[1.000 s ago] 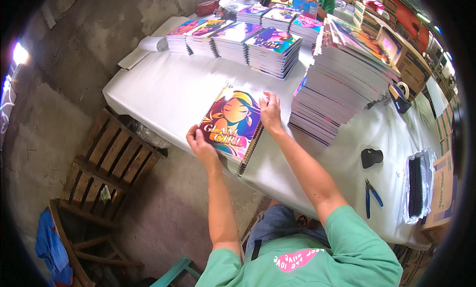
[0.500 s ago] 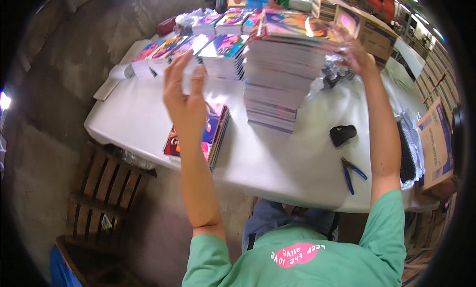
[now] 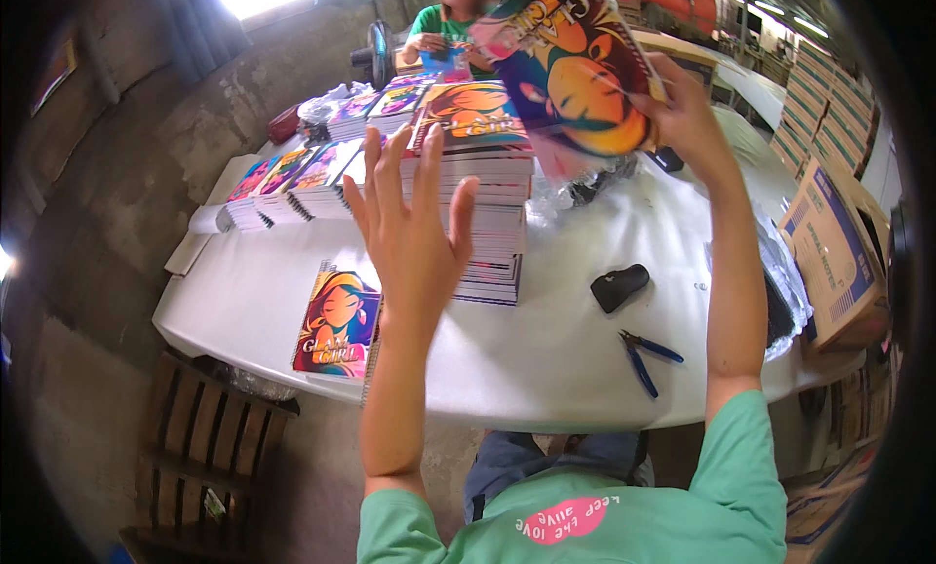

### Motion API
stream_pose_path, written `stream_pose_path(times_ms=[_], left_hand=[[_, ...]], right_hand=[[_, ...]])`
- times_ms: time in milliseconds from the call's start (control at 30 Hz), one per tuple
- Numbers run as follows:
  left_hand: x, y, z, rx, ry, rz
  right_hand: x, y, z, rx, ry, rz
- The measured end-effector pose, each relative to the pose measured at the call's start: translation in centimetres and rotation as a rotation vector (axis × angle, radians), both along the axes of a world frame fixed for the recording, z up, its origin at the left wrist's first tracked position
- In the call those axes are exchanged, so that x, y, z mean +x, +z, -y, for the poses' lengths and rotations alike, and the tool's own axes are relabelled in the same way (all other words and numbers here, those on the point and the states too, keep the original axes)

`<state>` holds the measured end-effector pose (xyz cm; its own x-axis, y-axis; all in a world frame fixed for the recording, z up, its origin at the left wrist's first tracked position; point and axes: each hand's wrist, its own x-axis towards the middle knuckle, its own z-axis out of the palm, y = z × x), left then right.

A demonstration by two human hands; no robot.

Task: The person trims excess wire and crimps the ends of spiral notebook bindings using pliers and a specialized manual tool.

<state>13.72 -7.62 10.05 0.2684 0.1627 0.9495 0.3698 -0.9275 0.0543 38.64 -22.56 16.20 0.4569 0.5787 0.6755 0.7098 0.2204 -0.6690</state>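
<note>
A spiral notebook (image 3: 585, 91) with a colourful cover is raised to the right of the tall notebook stack (image 3: 495, 228). My right hand (image 3: 682, 116) grips it by its spiral side, the thumb over the cover. In front of the stack's left side my left hand (image 3: 414, 223) is lifted with fingers spread, holding nothing; it hides part of the stack. Another spiral notebook (image 3: 336, 320) lies face up at the table's near left edge, partly behind my left forearm.
On the white table (image 3: 556, 369) lie blue-handled cutters (image 3: 643, 359) and a black object (image 3: 619, 288). More notebook piles (image 3: 292, 179) stand at the far left. Boxes (image 3: 834, 262) flank the right side. A co-worker (image 3: 444, 38) in green is across the table.
My right hand has taken a notebook off the tall stack and lifted it. My left hand has moved right, in front of the stack. The whole view has shifted.
</note>
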Motion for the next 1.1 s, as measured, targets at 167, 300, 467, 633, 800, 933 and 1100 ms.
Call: stream_pose_path(times_ms=[167, 300, 467, 633, 800, 933, 1100], left_hand=[[-2.1, -2.5, 13.5, 0.037, -0.474, -0.161], [0.7, -10.2, 14.4, -0.187, -0.362, -0.334], [1.6, -13.9, 12.2, -0.121, -0.316, -0.358], [2.1, -14.0, 11.0, 0.034, -0.368, -0.21], [1.4, -14.8, 10.4, 0.005, -0.377, -0.118], [2.0, -16.5, 12.0, 0.014, -0.247, -0.105], [2.2, -17.3, 13.1, -0.085, -0.148, -0.139]], right_hand=[[-6.3, -5.8, 8.6, -0.445, 0.159, 0.264], [-10.1, -14.6, 10.5, -0.789, 0.098, 0.71], [-4.1, -11.9, 11.9, -0.778, 0.559, -0.031], [12.4, -24.2, 17.2, -0.966, -0.933, 0.151], [13.6, -25.1, 17.5, -1.081, -0.866, 0.247], [18.2, -26.3, 23.1, -0.78, -0.443, -0.267], [13.3, -27.1, 23.6, -1.136, -0.734, 0.316]])
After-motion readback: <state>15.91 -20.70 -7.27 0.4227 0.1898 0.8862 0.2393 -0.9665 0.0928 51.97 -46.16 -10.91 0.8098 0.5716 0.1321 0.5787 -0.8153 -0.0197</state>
